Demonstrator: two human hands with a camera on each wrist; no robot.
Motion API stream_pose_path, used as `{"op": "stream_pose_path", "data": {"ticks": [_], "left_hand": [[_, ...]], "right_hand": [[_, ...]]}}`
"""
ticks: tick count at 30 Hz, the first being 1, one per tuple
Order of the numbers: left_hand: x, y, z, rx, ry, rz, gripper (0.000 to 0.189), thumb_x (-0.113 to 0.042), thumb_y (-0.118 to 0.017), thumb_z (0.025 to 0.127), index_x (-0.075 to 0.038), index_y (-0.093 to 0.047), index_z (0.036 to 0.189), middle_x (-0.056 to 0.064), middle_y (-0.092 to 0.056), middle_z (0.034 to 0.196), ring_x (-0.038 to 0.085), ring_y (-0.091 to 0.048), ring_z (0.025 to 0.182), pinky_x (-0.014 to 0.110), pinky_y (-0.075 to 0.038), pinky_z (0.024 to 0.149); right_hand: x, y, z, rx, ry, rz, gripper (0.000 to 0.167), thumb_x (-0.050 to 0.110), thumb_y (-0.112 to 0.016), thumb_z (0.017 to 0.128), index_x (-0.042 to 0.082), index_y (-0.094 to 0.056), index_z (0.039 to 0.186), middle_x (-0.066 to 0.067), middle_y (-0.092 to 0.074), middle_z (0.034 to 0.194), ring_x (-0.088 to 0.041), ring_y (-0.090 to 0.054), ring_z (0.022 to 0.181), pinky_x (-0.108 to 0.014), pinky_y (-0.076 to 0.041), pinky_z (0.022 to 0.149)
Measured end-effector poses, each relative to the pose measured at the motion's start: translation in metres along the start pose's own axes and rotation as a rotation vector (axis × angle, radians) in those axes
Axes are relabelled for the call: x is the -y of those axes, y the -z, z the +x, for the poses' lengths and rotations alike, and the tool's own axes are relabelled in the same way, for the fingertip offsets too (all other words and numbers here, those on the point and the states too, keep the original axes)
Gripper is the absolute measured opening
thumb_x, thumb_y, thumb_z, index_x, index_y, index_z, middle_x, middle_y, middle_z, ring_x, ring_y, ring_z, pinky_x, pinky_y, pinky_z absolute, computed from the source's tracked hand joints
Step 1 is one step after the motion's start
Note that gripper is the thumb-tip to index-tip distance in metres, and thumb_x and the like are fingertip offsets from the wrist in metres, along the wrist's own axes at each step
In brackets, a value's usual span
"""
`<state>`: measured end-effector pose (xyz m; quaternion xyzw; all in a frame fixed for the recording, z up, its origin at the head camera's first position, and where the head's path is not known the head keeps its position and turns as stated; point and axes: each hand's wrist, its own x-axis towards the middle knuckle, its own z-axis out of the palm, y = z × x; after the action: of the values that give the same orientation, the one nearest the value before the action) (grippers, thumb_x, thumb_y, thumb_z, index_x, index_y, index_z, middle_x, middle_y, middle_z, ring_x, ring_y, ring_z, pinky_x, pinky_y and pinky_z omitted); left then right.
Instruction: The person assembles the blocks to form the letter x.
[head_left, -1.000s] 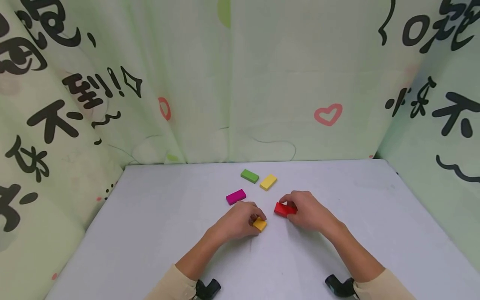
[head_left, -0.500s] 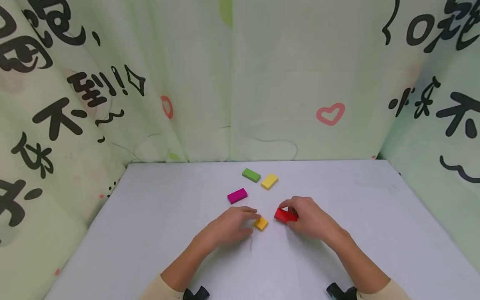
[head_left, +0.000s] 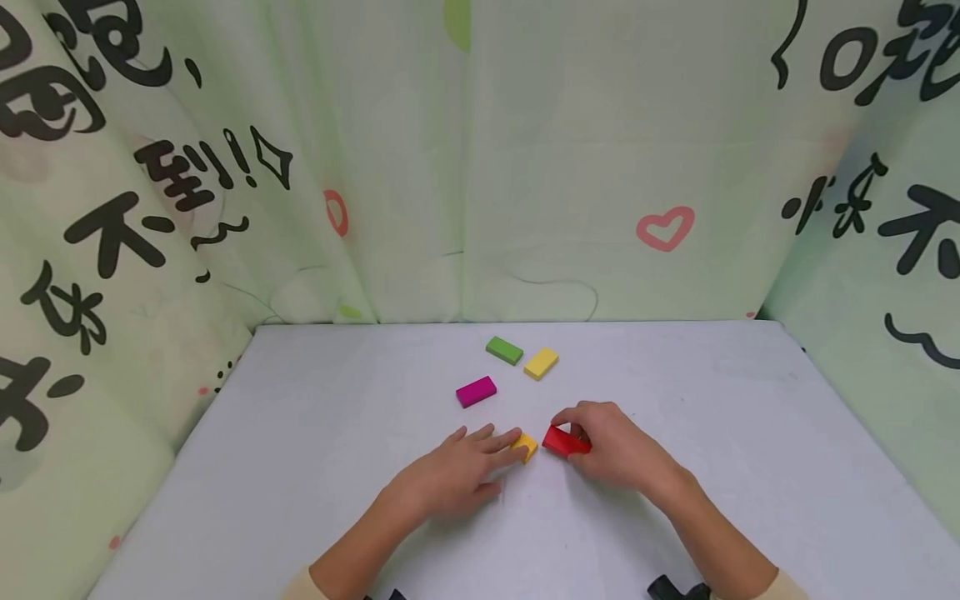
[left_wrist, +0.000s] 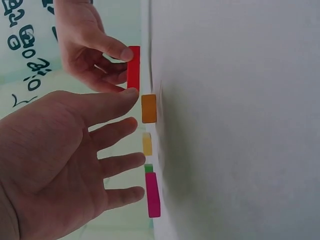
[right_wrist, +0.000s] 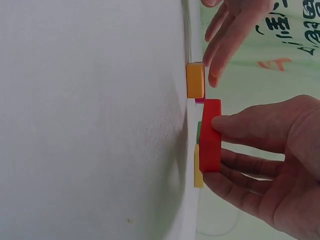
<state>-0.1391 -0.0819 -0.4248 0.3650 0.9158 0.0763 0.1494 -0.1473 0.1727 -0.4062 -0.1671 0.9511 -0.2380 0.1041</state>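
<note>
My right hand (head_left: 618, 446) pinches a red block (head_left: 562, 442) between thumb and fingers; in the right wrist view the red block (right_wrist: 210, 142) is upright in the frame, held slightly off the tabletop. Just left of it, an orange block (head_left: 531, 448) sits on the table, partly covered in the head view by the fingers of my left hand (head_left: 450, 475). That left hand is spread, its fingers straight and apart. In the left wrist view the orange block (left_wrist: 149, 108) stands past the left thumb's tip, with nothing gripped.
Farther back on the white table (head_left: 337, 400) lie a magenta block (head_left: 476, 392), a green block (head_left: 504, 350) and a yellow block (head_left: 541, 364). A pale green printed curtain (head_left: 540, 167) encloses the back and sides.
My left hand has let go of the orange block, drawn back a little and spread its fingers. My right hand has brought the red block nearer to me and closer to the orange one.
</note>
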Motion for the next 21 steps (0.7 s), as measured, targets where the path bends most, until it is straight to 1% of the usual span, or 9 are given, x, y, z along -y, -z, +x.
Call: {"op": "stream_pose_path", "data": {"ticks": [5,10,13,21], "left_hand": [[-0.002,-0.002,-0.005,0.021,0.027,-0.008,0.063,-0.031,-0.064,0.104,-0.036,-0.038,0.162,-0.013,-0.028,0.171,0.029,-0.034,0.157,0.057,-0.033,0.123],[0.000,-0.005,-0.010,0.037,0.043,-0.039,0.069,-0.027,-0.064,0.104,-0.039,-0.032,0.164,-0.017,-0.021,0.173,0.031,-0.034,0.157,0.062,-0.033,0.121],[0.001,-0.007,-0.011,0.051,0.048,-0.048,0.073,-0.026,-0.065,0.103,-0.040,-0.027,0.165,-0.019,-0.015,0.173,0.030,-0.031,0.158,0.064,-0.032,0.121],[0.002,-0.009,-0.009,0.088,0.056,-0.050,0.083,-0.036,-0.071,0.099,-0.043,-0.022,0.165,-0.022,-0.008,0.174,0.027,-0.025,0.160,0.065,-0.029,0.123]], "right_hand": [[0.004,-0.001,-0.002,0.011,-0.015,0.008,0.042,0.004,-0.082,0.084,0.011,-0.073,0.124,0.002,-0.064,0.091,-0.016,-0.057,0.086,-0.031,-0.058,0.077],[0.005,-0.004,-0.002,0.015,-0.046,0.008,0.044,0.005,-0.083,0.083,0.013,-0.073,0.125,0.003,-0.063,0.092,-0.016,-0.058,0.088,-0.031,-0.058,0.076],[0.005,-0.006,-0.002,0.019,-0.053,0.005,0.045,0.005,-0.084,0.082,0.013,-0.073,0.125,0.003,-0.063,0.092,-0.017,-0.058,0.089,-0.031,-0.058,0.075],[0.008,-0.010,-0.004,0.045,-0.063,0.001,0.047,0.006,-0.087,0.080,0.013,-0.073,0.124,0.002,-0.064,0.095,-0.018,-0.058,0.091,-0.034,-0.059,0.076]]}}
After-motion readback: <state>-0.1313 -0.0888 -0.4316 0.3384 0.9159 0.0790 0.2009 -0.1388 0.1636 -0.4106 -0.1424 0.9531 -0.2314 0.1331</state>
